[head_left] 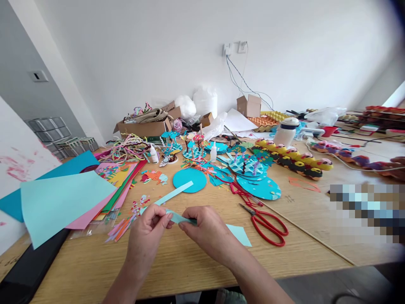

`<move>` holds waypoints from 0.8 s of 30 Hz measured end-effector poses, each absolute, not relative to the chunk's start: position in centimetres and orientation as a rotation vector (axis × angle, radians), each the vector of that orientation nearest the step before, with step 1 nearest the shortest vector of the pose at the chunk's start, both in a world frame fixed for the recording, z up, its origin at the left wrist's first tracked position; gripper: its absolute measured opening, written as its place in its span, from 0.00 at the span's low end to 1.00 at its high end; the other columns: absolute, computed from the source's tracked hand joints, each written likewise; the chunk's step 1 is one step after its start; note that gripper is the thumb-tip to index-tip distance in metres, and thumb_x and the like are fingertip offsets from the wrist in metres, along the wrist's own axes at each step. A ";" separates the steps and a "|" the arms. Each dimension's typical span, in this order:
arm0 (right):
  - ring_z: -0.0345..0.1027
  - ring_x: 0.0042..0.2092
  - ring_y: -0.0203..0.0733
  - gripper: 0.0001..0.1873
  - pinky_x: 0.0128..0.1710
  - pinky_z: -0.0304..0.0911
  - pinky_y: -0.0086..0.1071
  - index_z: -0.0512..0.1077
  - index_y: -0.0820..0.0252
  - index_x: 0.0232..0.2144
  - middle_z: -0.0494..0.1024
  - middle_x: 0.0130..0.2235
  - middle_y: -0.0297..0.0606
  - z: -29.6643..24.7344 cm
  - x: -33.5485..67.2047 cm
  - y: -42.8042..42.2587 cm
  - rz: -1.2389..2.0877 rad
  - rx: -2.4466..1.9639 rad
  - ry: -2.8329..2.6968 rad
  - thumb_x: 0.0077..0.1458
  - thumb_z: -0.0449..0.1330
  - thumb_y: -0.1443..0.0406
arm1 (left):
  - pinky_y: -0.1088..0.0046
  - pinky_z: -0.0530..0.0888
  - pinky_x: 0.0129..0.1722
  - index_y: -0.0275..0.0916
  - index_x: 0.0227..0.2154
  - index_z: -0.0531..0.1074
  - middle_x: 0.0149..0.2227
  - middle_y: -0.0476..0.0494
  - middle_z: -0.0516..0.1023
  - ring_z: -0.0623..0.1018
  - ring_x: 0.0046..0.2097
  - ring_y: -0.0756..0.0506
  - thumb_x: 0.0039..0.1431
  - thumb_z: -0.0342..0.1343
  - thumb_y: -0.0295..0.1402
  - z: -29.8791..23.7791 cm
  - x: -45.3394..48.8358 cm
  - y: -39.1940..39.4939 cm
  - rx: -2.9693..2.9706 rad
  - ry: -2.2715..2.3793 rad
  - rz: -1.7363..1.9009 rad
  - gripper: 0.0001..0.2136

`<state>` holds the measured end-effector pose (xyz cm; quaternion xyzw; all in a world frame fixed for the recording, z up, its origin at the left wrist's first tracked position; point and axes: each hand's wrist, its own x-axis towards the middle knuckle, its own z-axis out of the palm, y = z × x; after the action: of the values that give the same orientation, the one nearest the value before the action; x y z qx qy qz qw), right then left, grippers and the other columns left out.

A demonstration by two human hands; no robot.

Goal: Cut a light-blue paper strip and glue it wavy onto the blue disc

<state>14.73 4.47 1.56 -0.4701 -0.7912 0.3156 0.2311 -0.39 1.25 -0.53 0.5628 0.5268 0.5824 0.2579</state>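
Note:
Between my two hands a light-blue paper strip (pixel 178 217) is stretched just above the wooden table. My left hand (pixel 148 226) pinches one end with thumb and forefinger. Closed on the other end is my right hand (pixel 204 223), whose fingertips are partly hidden. Another pale blue strip (pixel 175 193) lies beyond, its tip resting on a round blue disc (pixel 190 180). A light-blue paper piece (pixel 238 234) shows beside my right wrist, and red-handled scissors (pixel 268 226) lie to its right.
Coloured paper sheets (pixel 66 200) are stacked at left. Two glue bottles (pixel 154 154) stand behind the disc. Decorated blue discs (pixel 257 185), a wooden stick (pixel 306 230) and painted egg-carton strips (pixel 294 160) lie to the right. A cardboard box (pixel 144 126) sits by the wall.

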 end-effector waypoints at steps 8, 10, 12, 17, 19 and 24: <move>0.50 0.23 0.30 0.09 0.22 0.42 0.24 0.74 0.60 0.21 0.61 0.17 0.26 1.8 14.2 4.5 0.890 -1.218 -2.152 0.48 0.56 0.65 | 0.77 0.71 0.24 0.40 0.18 0.68 0.20 0.53 0.73 0.73 0.23 0.50 0.46 0.56 0.28 -0.1 -0.1 1.0 1.530 1.446 1.598 0.05; 0.50 0.23 0.30 0.09 0.22 0.43 0.24 0.74 0.60 0.22 0.62 0.17 0.27 1.8 14.2 4.4 0.877 -1.195 -2.153 0.49 0.55 0.66 | 0.77 0.71 0.24 0.40 0.19 0.68 0.20 0.52 0.73 0.73 0.23 0.50 0.46 0.56 0.29 -0.2 -0.2 0.9 1.528 1.434 1.589 0.05; 0.51 0.23 0.30 0.09 0.22 0.42 0.25 0.74 0.60 0.22 0.63 0.18 0.27 1.9 14.2 4.4 0.866 -1.195 -2.168 0.48 0.55 0.67 | 0.76 0.71 0.24 0.39 0.19 0.67 0.20 0.52 0.73 0.73 0.23 0.50 0.47 0.56 0.28 -0.4 -0.2 1.0 1.509 1.412 1.583 0.05; 0.51 0.22 0.30 0.08 0.22 0.41 0.25 0.73 0.60 0.21 0.63 0.17 0.28 2.1 14.4 4.5 0.838 -1.231 -2.188 0.47 0.55 0.68 | 0.76 0.72 0.25 0.39 0.22 0.66 0.20 0.54 0.74 0.74 0.23 0.50 0.46 0.58 0.29 -0.6 -0.6 1.3 1.350 1.378 1.592 0.05; 0.52 0.22 0.30 0.08 0.21 0.40 0.25 0.73 0.60 0.20 0.64 0.18 0.28 2.2 14.5 4.5 0.831 -1.237 -2.184 0.47 0.55 0.67 | 0.75 0.72 0.25 0.40 0.29 0.66 0.22 0.55 0.74 0.75 0.23 0.50 0.45 0.59 0.29 -0.5 -0.8 1.3 1.250 1.327 1.605 0.09; 0.54 0.23 0.30 0.08 0.22 0.41 0.25 0.73 0.60 0.21 0.67 0.18 0.28 2.7 14.6 4.4 0.827 -1.227 -2.200 0.47 0.55 0.68 | 0.75 0.71 0.27 0.38 0.34 0.69 0.25 0.52 0.74 0.74 0.27 0.50 0.45 0.59 0.33 -0.6 -1.1 0.9 1.201 1.264 1.394 0.11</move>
<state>14.57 4.43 2.67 -0.4489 -0.8050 0.3026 0.2425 -1.06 0.95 -0.59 0.4833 0.5086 0.5610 0.4393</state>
